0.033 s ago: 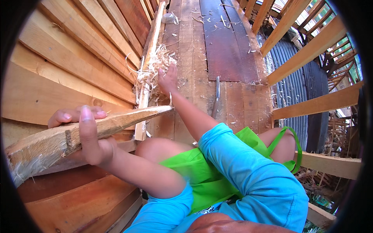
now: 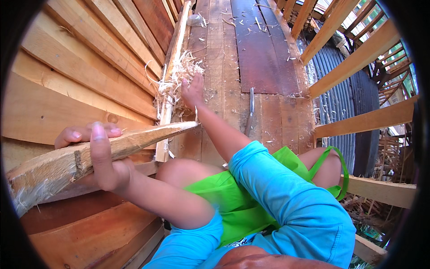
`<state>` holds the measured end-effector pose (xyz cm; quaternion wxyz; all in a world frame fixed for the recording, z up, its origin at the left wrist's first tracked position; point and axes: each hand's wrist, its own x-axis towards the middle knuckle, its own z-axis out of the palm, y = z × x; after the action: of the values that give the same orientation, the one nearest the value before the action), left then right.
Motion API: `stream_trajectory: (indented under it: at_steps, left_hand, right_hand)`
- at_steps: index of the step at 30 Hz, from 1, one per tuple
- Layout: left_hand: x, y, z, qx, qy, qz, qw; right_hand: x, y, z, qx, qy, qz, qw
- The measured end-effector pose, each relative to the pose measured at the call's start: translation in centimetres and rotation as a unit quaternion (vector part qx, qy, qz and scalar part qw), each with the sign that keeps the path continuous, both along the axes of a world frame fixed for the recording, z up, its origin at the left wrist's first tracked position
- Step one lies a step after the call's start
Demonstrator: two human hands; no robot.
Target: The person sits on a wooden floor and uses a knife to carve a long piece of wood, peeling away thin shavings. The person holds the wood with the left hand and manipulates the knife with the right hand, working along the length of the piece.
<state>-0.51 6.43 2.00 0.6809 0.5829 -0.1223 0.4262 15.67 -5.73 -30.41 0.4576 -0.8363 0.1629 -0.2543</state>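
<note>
My left hand [image 2: 105, 154] is wrapped round a long piece of wood [image 2: 139, 136], its thumb across the near face and its fingers over the far edge. The wood narrows to a pale pointed end near my right forearm; its thick end is rough and frayed. Beyond it, my right hand [image 2: 193, 93] reaches down to a heap of curly wood shavings [image 2: 182, 67], fingers stretched out and apart. I see nothing in that hand. A knife [image 2: 250, 110] with a narrow blade and brown handle lies on the planks right of my right forearm.
A pale wooden strip [image 2: 165, 116] runs along the foot of the board wall [image 2: 67, 89] on my left. Dark panels [image 2: 266, 54] with scattered shavings cover part of the plank floor [image 2: 280, 116]. Rails [image 2: 363, 123] border the right side, corrugated metal [image 2: 333, 89] beyond. A green apron [image 2: 237, 197] covers my lap.
</note>
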Motion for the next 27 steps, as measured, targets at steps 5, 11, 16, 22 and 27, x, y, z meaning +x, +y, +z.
stream_trajectory:
  at_steps: [5, 11, 16, 22, 27]
  left_hand:
    - [0.5, 0.7, -0.7, 0.004, 0.001, 0.009, 1.0]
    - [0.3, 1.4, -0.9, -0.01, 0.016, -0.008, 1.0]
    - [-0.1, 0.5, -0.4, -0.038, 0.007, -0.047, 0.998]
    - [-0.4, 1.4, -0.5, -0.013, -0.001, -0.033, 0.999]
    - [-0.5, 2.1, -0.4, 0.004, 0.002, -0.019, 1.0]
  right_hand:
    - [-0.2, -2.3, 1.1, -0.01, 0.029, 0.103, 0.994]
    - [-2.9, -4.6, 3.1, -0.11, -0.034, -0.015, 0.993]
    - [-4.1, -5.9, -1.0, 0.006, -0.004, -0.046, 0.999]
    - [-4.3, -1.0, 0.6, 0.106, -0.007, 0.112, 0.988]
    - [-6.6, -4.3, 1.8, -0.031, -0.041, -0.004, 0.999]
